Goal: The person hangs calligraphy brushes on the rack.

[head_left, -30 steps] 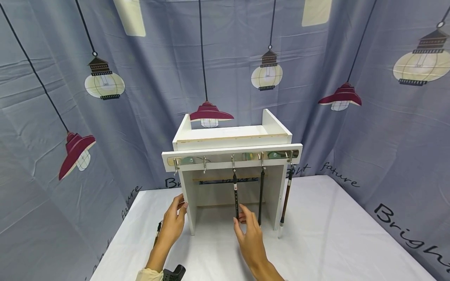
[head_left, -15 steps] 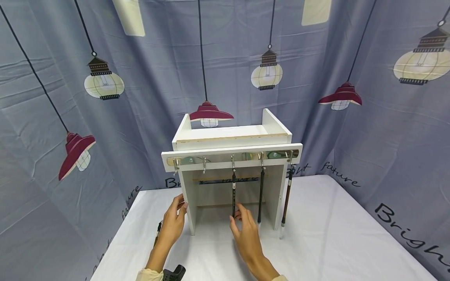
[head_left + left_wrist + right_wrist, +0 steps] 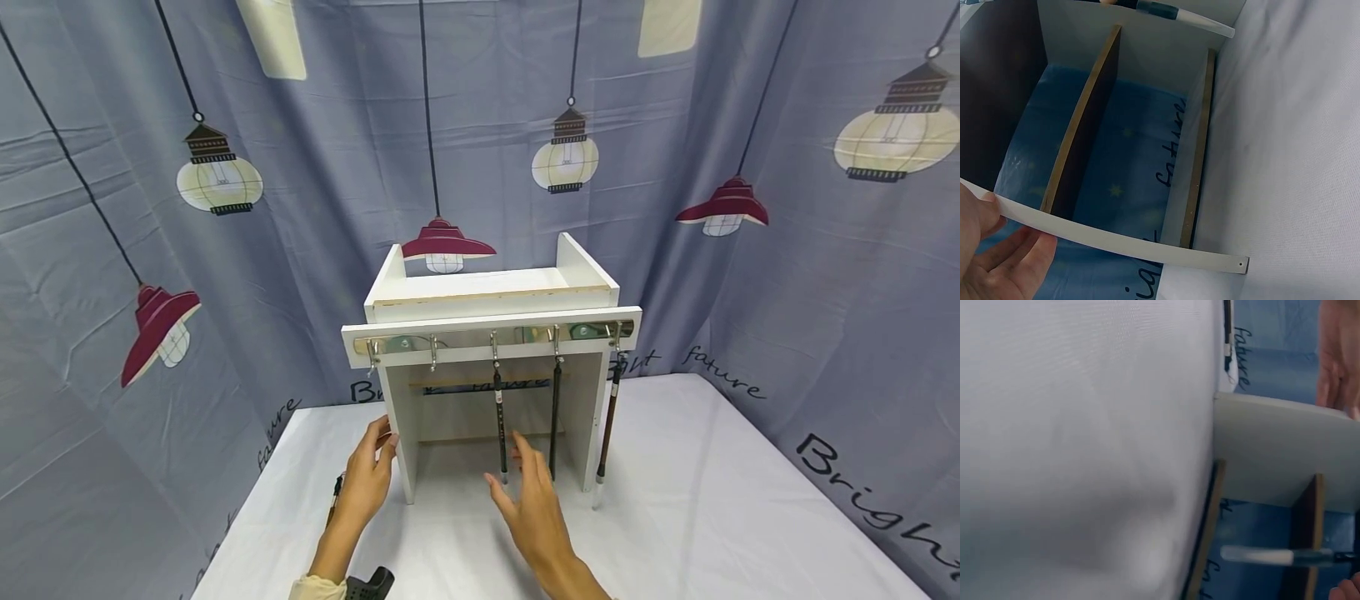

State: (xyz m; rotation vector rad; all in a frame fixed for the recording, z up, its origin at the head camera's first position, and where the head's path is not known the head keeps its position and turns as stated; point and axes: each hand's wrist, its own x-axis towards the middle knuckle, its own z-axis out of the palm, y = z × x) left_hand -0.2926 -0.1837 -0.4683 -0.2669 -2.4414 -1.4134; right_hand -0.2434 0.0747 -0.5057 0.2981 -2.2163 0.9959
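Note:
A white wooden shelf unit [image 3: 495, 310] carries a front rail of metal hooks. From the middle hook hangs a dark calligraphy brush [image 3: 500, 421], its pale tip [image 3: 1260, 555] pointing down. Two more brushes hang on the hooks to its right, a black brush [image 3: 555, 417] and a brown brush [image 3: 611, 425]. My right hand [image 3: 538, 521] is just below and right of the middle brush, thumb and fingers spread, holding nothing. With thumb and fingers on either side, my left hand [image 3: 364, 483] grips the left side panel [image 3: 1122, 237] of the unit.
Another brush [image 3: 334, 500] lies on the white-covered table [image 3: 750, 500], left of my left forearm. The two leftmost hooks [image 3: 434, 353] bear nothing. Behind the table hangs a blue-grey curtain [image 3: 487, 125] with printed lamps. A black object [image 3: 371, 583] shows at the left wrist.
My right hand has let go of the middle brush and its fingers have spread apart. The brush, earlier touched near its lower end, now hangs loose. My left hand stays put.

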